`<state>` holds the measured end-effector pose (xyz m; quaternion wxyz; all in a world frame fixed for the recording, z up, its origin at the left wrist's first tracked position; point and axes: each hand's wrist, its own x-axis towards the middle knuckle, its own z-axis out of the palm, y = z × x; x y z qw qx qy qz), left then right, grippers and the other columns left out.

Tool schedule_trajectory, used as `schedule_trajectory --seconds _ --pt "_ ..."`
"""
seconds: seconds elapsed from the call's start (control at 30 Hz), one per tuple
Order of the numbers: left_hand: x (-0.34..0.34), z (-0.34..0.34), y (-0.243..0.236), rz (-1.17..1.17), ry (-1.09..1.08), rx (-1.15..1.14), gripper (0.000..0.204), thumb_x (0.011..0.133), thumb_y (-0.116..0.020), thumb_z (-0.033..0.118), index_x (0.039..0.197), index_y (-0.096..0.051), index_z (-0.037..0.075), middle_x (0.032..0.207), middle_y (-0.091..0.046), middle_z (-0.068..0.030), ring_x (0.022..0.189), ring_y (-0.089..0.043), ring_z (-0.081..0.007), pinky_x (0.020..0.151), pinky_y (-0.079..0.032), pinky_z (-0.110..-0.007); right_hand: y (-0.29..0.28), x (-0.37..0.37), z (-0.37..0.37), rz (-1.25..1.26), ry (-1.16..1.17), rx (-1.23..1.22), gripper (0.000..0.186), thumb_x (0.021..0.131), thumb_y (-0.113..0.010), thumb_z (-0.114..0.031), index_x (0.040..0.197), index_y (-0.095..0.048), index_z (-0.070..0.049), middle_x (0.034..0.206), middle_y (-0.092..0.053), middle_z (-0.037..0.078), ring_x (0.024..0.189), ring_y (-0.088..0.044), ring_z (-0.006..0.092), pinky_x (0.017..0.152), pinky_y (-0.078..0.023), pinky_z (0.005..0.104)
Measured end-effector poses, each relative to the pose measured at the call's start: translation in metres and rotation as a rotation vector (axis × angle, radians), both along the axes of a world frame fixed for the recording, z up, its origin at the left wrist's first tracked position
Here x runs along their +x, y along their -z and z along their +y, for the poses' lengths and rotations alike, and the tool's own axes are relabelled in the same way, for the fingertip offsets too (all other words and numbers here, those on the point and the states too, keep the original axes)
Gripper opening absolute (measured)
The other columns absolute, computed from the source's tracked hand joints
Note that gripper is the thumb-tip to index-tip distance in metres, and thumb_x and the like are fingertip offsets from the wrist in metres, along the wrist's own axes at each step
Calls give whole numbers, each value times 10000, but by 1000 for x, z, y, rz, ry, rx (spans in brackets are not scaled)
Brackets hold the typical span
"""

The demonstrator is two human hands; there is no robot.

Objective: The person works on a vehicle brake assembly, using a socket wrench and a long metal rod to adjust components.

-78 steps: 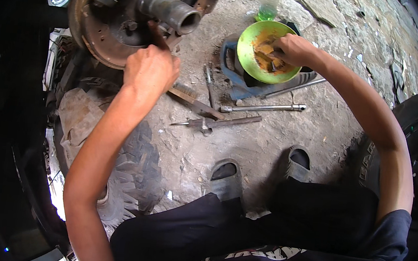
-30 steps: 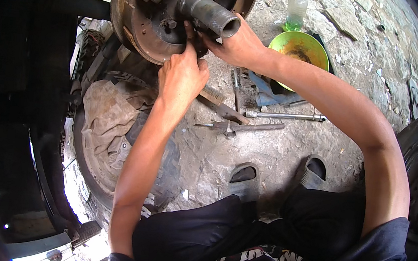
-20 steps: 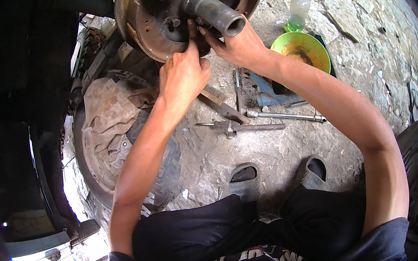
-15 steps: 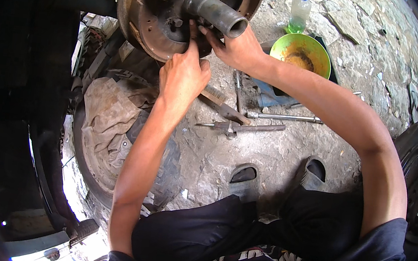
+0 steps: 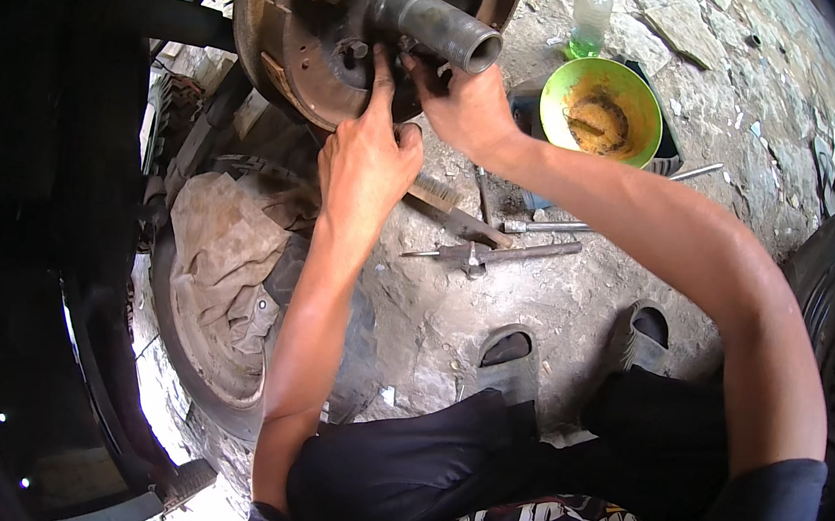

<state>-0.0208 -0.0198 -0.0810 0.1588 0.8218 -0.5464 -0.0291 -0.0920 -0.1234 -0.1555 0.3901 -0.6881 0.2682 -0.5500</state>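
Right hand: you have it out of the green bowl (image 5: 555,118), where it was working seconds ago; your right hand (image 5: 467,112) is now under the open end of the axle tube (image 5: 438,23), thumb and forefinger narrow; whether they grip anything cannot be told.
Left hand: your left hand (image 5: 369,160) points its forefinger up to the same spot, thumb apart; no held item is visible.
Meaning: both hands appear committed to one small point, the bowl left unattended.
Axle tube: projects from the round brown plate (image 5: 316,85); your fingertips sit inside that plate's lower edge.
Ground: rough, dusty stone (image 5: 433,307), strewn with pale chips; brush (image 5: 436,194), hammer (image 5: 534,252) and metal bar (image 5: 549,227) lie between your sandals and the plate.
Bottle: clear, blue-capped bottle (image 5: 591,18) stands beyond the bowl's far rim.
Tyres: one tyre (image 5: 169,337) under a cloth (image 5: 223,242) at your left, another tyre (image 5: 825,260) at your right.
Room: deep shadow left, daylight across the stone.
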Motion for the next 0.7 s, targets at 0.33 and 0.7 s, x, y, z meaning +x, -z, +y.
schedule_trajectory --seconds 0.33,0.7 --pt "8 5 11 -5 -7 -89 735 794 -545 128 1490 -334 228 705 -603 -274 735 -626 -462 690 -479 -513 -9 19 26 -189 230 184 202 857 -694 -132 1033 -714 -34 880 -720 178 794 -719 239 668 -529 337" --pt "6 15 2 93 -19 69 850 792 -595 164 1535 -185 230 669 -629 -238 725 -652 -442 735 -521 -510 1 6 11 -106 134 -105 216 803 -688 -37 1017 -692 -11 872 -686 219 810 -675 391 684 -543 414"
